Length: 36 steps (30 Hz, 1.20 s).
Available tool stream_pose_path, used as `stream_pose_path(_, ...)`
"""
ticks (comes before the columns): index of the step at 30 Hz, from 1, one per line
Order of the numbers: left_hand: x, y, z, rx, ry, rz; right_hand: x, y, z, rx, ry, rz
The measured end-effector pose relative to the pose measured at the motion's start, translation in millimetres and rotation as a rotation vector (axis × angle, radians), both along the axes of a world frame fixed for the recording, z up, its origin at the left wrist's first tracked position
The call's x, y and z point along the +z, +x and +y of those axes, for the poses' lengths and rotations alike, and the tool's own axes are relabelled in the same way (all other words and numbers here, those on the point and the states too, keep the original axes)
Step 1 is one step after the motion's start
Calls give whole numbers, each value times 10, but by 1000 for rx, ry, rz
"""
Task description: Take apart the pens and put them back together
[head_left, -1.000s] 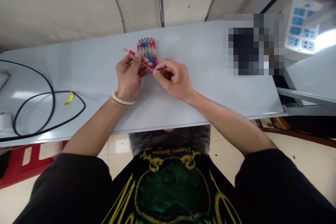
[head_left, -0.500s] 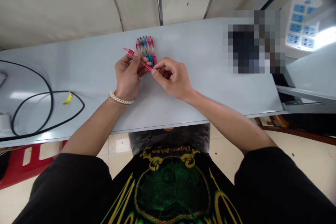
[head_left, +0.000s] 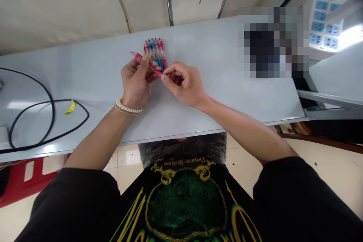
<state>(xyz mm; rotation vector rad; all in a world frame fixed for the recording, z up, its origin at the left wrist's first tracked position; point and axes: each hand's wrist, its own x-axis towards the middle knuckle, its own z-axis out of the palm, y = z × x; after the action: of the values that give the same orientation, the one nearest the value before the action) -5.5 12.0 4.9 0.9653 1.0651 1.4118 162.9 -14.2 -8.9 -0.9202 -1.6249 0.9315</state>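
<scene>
1. A slim pink plastic pen (head_left: pixel 138 56) is held above the pale grey tabletop (head_left: pixel 215 83), a little left of the middle of the frame. It lies at a slant, its far end pointing to the upper left.
2. The left hand (head_left: pixel 136 83) is closed around the middle of the pen. The shaft is gripped between the thumb and the bent fingers.
3. The lower end of the pen is pinched by the right hand (head_left: pixel 184 87) between thumb and forefinger. The other fingers are curled into the palm.
4. The two hands are nearly touching at the pen, and both are raised a little over the tabletop.
5. A small row of red and blue pens (head_left: pixel 154 50) is laid side by side on the tabletop, just behind the hands.
6. A bracelet of pale beads (head_left: pixel 126 106) is worn on the left wrist.
7. A black cable (head_left: pixel 53 104) is looped on the tabletop at the left of the frame. A small yellow tag (head_left: pixel 69 107) is seen on it.
8. A white power strip with blue sockets (head_left: pixel 323 22) is seen at the upper right, beyond the edge of the tabletop.
9. A blurred patch is seen on the right part of the tabletop; what is there cannot be told.
</scene>
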Motion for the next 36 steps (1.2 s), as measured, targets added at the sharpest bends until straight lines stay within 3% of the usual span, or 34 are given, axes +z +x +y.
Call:
stream_pose_path(13,-29,-42,16,-22,-36,91,20,-7,-19,-10,-33,-2)
stream_pose_path(31,-55,-20,31,-48,51,0,-17,-13,-35,-7,-28,-30)
stream_pose_path(36,-11,37,40,20,19,-68,-8,-20,-37,-20,-5,-30)
